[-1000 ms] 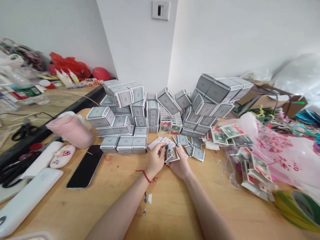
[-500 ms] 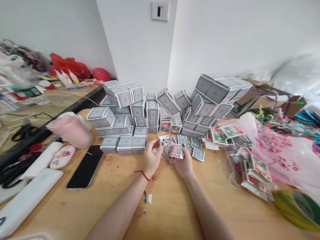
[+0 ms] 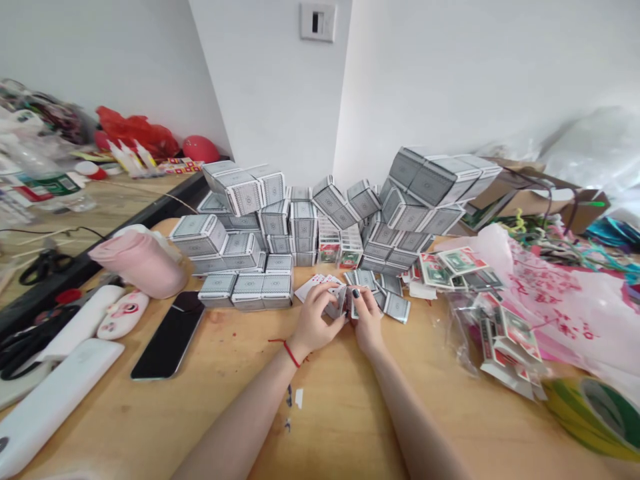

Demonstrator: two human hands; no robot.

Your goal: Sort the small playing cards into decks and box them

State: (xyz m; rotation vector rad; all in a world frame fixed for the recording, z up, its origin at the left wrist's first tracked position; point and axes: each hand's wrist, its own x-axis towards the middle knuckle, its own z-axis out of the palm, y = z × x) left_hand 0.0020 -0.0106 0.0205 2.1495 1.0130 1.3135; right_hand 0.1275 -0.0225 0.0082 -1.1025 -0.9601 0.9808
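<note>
My left hand [image 3: 316, 321] is closed around some playing cards [image 3: 336, 308], low over the table's middle. My right hand [image 3: 369, 325] grips more cards right beside it, thumb with a dark nail on top. The two bunches meet or nearly meet; fingers hide much of them. Under and behind my left fingers a few face-up cards [image 3: 309, 285] with red marks lie fanned out. Just beyond my right hand, several grey-backed cards [image 3: 397, 307] lie loosely spread.
Grey-backed card decks are stacked at left [image 3: 245, 250] and right [image 3: 415, 200]. Two card boxes [image 3: 350, 257] stand between them. A phone [image 3: 167, 340] and pink roll [image 3: 143, 263] lie left. Opened card boxes [image 3: 510, 343], a pink plastic bag [image 3: 555, 287] and tape [image 3: 595, 417] lie right.
The white card with black and red print in my right hand no longer shows. My hands have come closer together, and face-up cards now lie fanned behind my left hand.
</note>
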